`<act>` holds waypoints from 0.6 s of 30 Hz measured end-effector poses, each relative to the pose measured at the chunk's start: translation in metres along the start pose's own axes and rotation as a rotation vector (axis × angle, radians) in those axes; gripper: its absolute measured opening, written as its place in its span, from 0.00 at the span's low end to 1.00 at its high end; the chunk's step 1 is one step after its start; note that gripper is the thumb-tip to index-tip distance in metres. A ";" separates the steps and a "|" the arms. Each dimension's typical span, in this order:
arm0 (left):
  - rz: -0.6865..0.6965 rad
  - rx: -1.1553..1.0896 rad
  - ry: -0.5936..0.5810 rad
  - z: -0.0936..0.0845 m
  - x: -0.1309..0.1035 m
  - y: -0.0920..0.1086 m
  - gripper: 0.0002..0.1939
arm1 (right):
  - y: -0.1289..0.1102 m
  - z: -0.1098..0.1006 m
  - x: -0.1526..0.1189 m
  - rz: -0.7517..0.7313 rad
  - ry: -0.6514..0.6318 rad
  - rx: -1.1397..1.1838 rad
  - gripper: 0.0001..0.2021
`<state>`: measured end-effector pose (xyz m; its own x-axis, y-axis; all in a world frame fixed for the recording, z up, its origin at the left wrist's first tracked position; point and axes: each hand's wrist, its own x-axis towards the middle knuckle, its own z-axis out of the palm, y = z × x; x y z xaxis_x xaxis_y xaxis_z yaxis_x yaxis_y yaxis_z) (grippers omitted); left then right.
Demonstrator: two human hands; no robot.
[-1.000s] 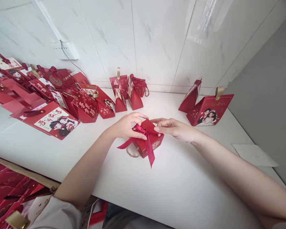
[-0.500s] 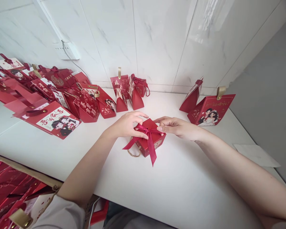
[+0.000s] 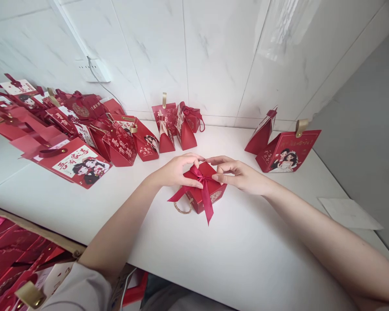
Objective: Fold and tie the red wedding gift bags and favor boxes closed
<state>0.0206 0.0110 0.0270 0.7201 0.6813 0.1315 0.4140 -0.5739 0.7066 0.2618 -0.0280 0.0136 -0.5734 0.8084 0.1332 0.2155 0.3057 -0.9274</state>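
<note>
A small red box (image 3: 199, 201) with a gold round print rests on the white table (image 3: 188, 246). On its top sits a dark pink ribbon bow (image 3: 202, 178), its two tails hanging over the near side. My left hand (image 3: 180, 170) is at the box's left, thumb and fingers curled round the bow's left loop. From the right, my right hand (image 3: 235, 173) pinches the bow's right loop between thumb and fingers. A twisted cord handle (image 3: 182, 209) lies at the box's lower left.
Many red gift boxes and bags (image 3: 81, 166) crowd the left. Several more boxes (image 3: 186, 134) stand by the wall, and two (image 3: 283, 151) at the right. White paper (image 3: 350, 213) lies at the right edge. A carton of red packages (image 3: 13, 259) is at lower left.
The fingers of both hands have shifted slightly around the bow, and the right fingertips have come closer to its middle. The box stays in place.
</note>
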 end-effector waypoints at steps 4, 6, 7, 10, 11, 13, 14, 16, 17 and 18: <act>-0.143 0.031 0.096 -0.011 -0.008 0.010 0.32 | -0.005 -0.005 -0.001 0.067 -0.046 0.062 0.17; -0.274 0.160 0.155 -0.021 -0.019 0.013 0.23 | -0.006 -0.006 0.000 0.073 -0.061 0.091 0.17; -0.343 0.212 0.157 -0.025 -0.025 0.013 0.19 | -0.007 -0.006 0.000 0.070 -0.067 0.107 0.18; -0.475 0.162 -0.001 -0.031 -0.040 0.009 0.22 | -0.007 -0.004 0.002 0.042 -0.086 0.166 0.19; -0.488 0.076 -0.096 -0.031 -0.043 0.007 0.23 | -0.007 -0.003 0.002 0.031 -0.098 0.187 0.19; -0.489 -0.130 -0.283 -0.027 -0.045 0.005 0.24 | -0.007 -0.001 0.004 0.014 -0.117 0.220 0.20; -0.482 -0.222 -0.350 -0.025 -0.044 0.005 0.24 | -0.007 -0.001 0.004 0.011 -0.124 0.233 0.20; -0.458 -0.350 -0.416 -0.021 -0.041 0.005 0.21 | -0.007 0.000 0.004 0.016 -0.129 0.254 0.19; -0.437 -0.392 -0.428 -0.019 -0.039 0.005 0.19 | -0.007 0.000 0.003 0.020 -0.129 0.264 0.18; -0.413 -0.422 -0.439 -0.019 -0.038 0.005 0.17 | -0.007 -0.001 0.003 0.024 -0.128 0.269 0.17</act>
<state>-0.0148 -0.0093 0.0387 0.7451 0.5088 -0.4313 0.5138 -0.0254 0.8576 0.2593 -0.0272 0.0208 -0.6690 0.7388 0.0811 0.0228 0.1295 -0.9913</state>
